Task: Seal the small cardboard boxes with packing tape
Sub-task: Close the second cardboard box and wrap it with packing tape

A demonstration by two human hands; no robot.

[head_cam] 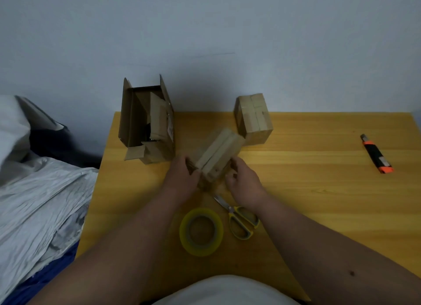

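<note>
A small cardboard box (218,154) lies tilted on the wooden table (307,190), its taped seam facing up. My left hand (182,177) grips its near left side, and my right hand (241,179) holds its near right side with curled fingers. Behind it at the back stands a second small box (254,119) with tape across its top. A roll of yellowish packing tape (201,231) lies flat on the table between my forearms. Yellow-handled scissors (237,216) lie just right of the roll, partly under my right wrist.
A larger open carton (145,122) holding more small boxes stands at the table's back left. An orange and black utility knife (377,154) lies far right. Crumpled grey plastic bags (34,190) lie left of the table. A wall rises behind.
</note>
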